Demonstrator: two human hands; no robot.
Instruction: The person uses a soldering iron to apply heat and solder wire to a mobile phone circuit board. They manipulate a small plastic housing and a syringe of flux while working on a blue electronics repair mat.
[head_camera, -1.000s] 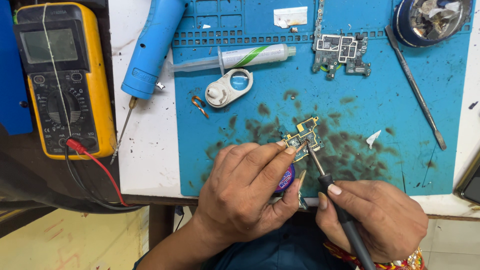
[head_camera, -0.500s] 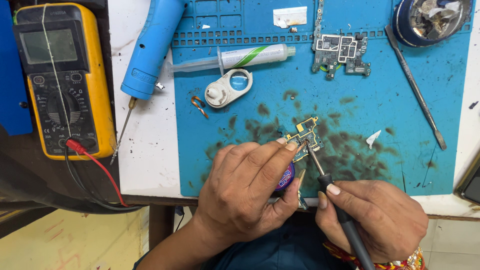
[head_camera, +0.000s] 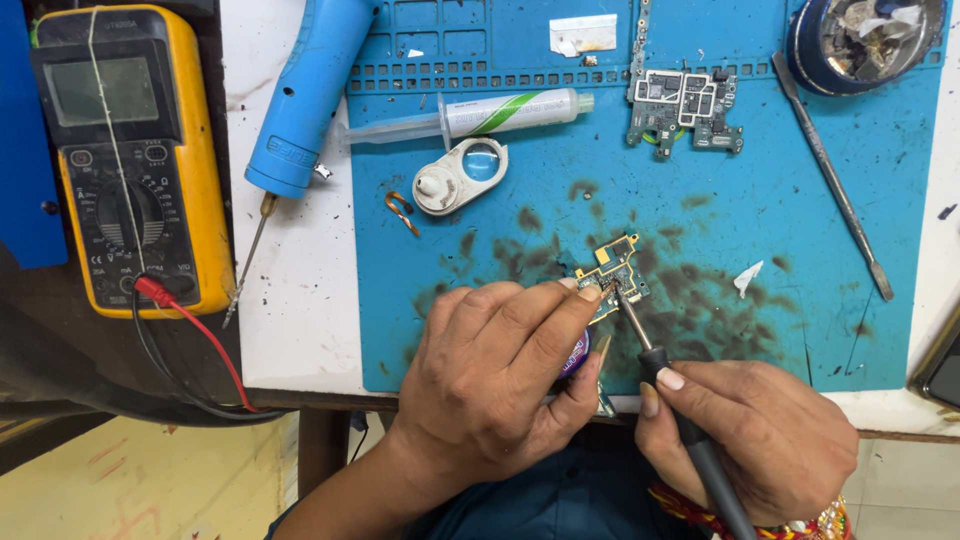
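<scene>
A: Fingers (head_camera: 560, 310) — left hand (head_camera: 490, 385) pressed narrowly on the small circuit board (head_camera: 612, 275); right hand (head_camera: 750, 435) closed round the soldering iron (head_camera: 660, 375).

B: Blue mat (head_camera: 760, 230) listed first — the board is lying on it. Judged light, stiff, fragile; best held by its edges.

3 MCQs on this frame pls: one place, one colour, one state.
1. Where does the syringe lie?
A. on the blue mat
B. on the meter
C. in the left hand

2. What colour is the meter's casing?
A. green
B. yellow
C. white

3. What does the right hand hold?
A. nothing
B. the syringe
C. a soldering iron

Answers:
1 A, it lies along the mat's upper part.
2 B, yellow surrounds its dark face.
3 C, fingers grip the handle, its tip on the small board that the left hand steadies.
</scene>
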